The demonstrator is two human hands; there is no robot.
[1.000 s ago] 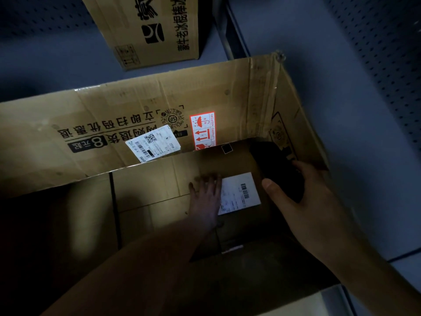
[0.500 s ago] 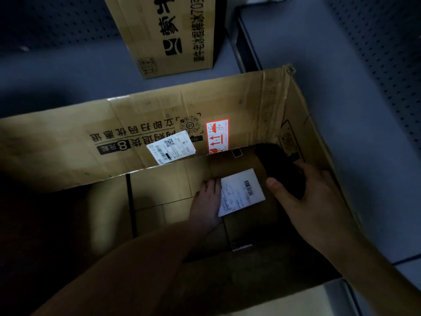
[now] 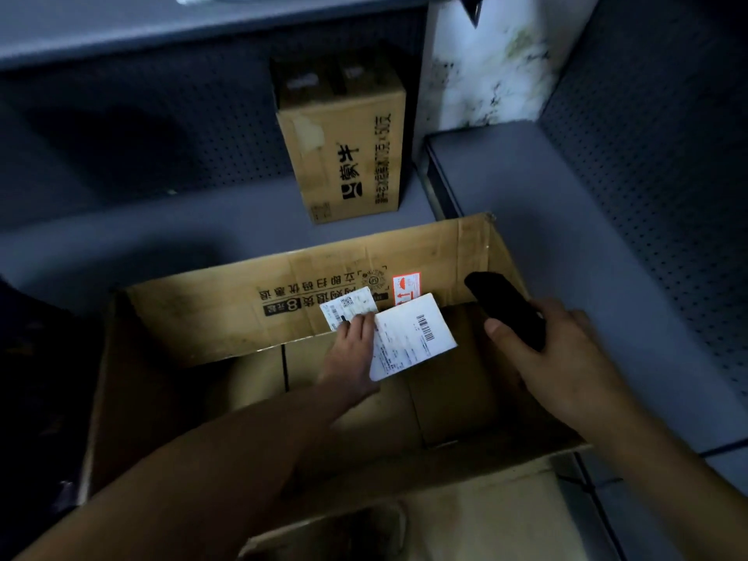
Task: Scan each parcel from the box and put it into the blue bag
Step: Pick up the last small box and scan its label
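Note:
A large open cardboard box [image 3: 194,317] fills the middle of the head view. Inside it my left hand [image 3: 352,354] grips the left edge of a flat white parcel [image 3: 413,338] with a barcode label, tilted up off the box floor. My right hand [image 3: 554,358] holds a black handheld scanner [image 3: 506,305] over the box's right wall, its front end pointing away toward the far wall. A white shipping label [image 3: 348,305] and a red-and-white sticker [image 3: 406,287] are stuck on the box's inner far wall. No blue bag is in view.
A smaller closed cardboard carton [image 3: 344,155] stands upright on the grey shelf behind the big box. Grey perforated panels [image 3: 655,164] wall the shelf at the back and right. A dark shape lies at the far left edge.
My left hand has closed on the white parcel and lifted it up toward the box's far wall. The camera has tilted up, showing more of the shelf. My right hand keeps the scanner.

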